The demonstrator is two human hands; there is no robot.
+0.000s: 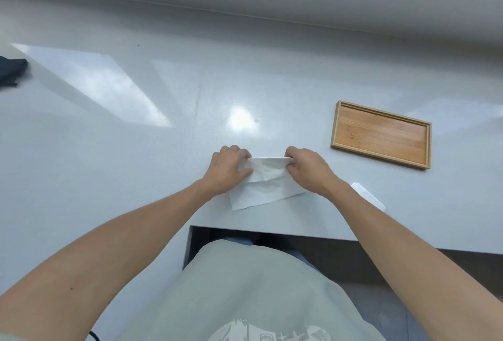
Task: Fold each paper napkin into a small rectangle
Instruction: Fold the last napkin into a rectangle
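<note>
**A:** So where's this at? Looks like mid-fold to me. The napkin (265,185) is on the table (109,150) right in front of the person, near the front edge, and its far edge is lifted off the surface.

**B:** Yep. Left hand (227,169) pinches the far left corner, right hand (306,169) pinches the far right one, fingers curled around the paper on both sides. The near half lies flat on the table. My guess is they're bringing the far edge toward themselves to halve it.

**A:** So this one isn't a small rectangle yet. At least one more fold after this, I'd say.

**B:** Agreed. Also there's another white napkin (367,195) poking out just past the right forearm. Partly hidden, so I can't tell if it's folded or waiting its turn.

**A:** And the tray (381,106) off to the right has nothing in it. If folded ones go there, none have landed yet.

**B:** So early days, by the look of it.
</note>
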